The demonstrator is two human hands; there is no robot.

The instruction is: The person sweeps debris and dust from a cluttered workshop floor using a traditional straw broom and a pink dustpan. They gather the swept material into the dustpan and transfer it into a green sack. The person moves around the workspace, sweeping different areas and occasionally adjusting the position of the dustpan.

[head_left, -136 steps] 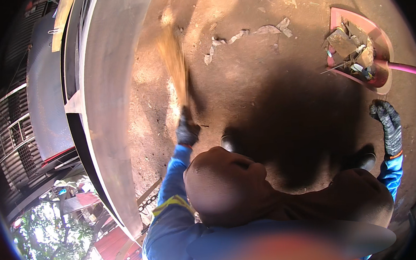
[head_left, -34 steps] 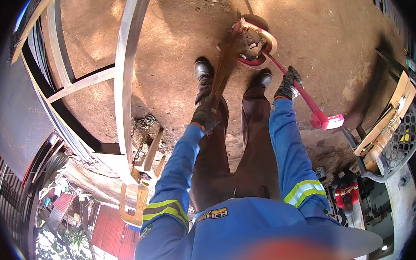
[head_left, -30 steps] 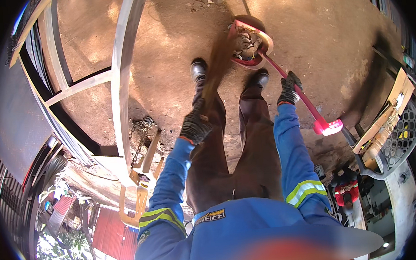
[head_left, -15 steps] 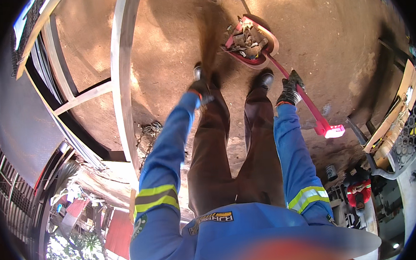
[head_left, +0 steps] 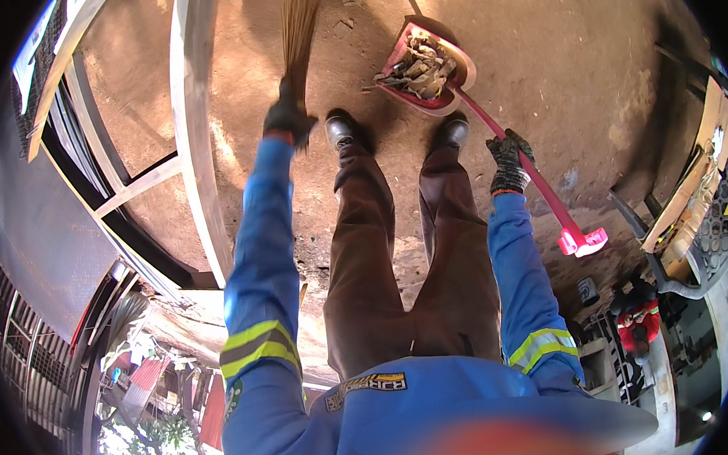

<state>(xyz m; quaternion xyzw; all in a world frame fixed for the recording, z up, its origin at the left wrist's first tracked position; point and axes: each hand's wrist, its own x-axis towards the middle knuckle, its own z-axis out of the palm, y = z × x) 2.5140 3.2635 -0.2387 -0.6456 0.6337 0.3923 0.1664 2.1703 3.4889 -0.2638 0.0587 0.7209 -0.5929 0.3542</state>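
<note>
My left hand [head_left: 289, 119], in a dark glove, is closed round the bound end of a stick broom [head_left: 300, 31]. The broom's thin bristles point away from me, toward the far edge of the view. My right hand [head_left: 510, 158], in a grey knit glove, grips the long handle of a pink-red dustpan [head_left: 466, 73]. The pan rests on the brown ground ahead of my right boot. Inside it lies a heap of dry leaves and scraps [head_left: 423, 69]. The broom is apart from the pan, to its left.
A pale frame post [head_left: 194, 138] stands close to my left arm. At the right are a cardboard piece [head_left: 717, 135] and a black plastic crate [head_left: 718, 231]. A person in red [head_left: 638, 327] is at the lower right. Some debris [head_left: 347, 20] lies on the ground beyond the pan.
My left hand has swung the broom left and forward, away from my leg and the pan. The dustpan has shifted slightly left, still in my right hand.
</note>
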